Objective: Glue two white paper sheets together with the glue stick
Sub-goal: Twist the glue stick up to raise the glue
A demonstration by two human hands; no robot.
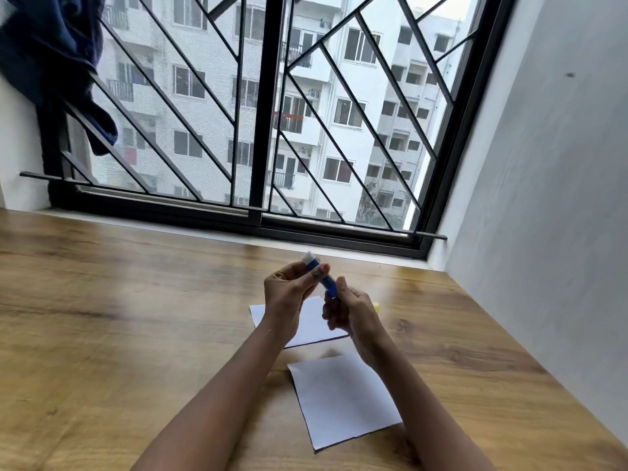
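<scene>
Glue stick [321, 275]: blue barrel, white end pointing to the upper left, held in the air just below centre of the frame, tilted, above the far edge of the papers. It touches neither sheet.

Your left hand [289, 294] pinches the upper part of the barrel, thumb on the near side and fingers curled round the far side, just under the white end. Your right hand [350, 311] grips the lower end, fingers curled round it; the base of the stick is hidden in that hand. Whether the white end is a cap or bare glue, you cannot tell from this view.

Two white papers lie flat on the table [136, 300]. The far sheet [312, 321] sits right under your hands and is partly covered by them. The near sheet [343, 399] lies lower in the frame, between your forearms, slightly turned, apart from the far one with a strip of wood between them.

A small yellow piece [376, 306] pokes out just right of your right hand, on the table, mostly hidden.

The table is wood-grain and fills the lower half. Above it is a window [339, 229] with a black diagonal grille [217, 96], and an apartment block [356, 96] shows outside. A blue cloth [51, 62] hangs at upper left. A white wall [543, 198] runs down the right side.
</scene>
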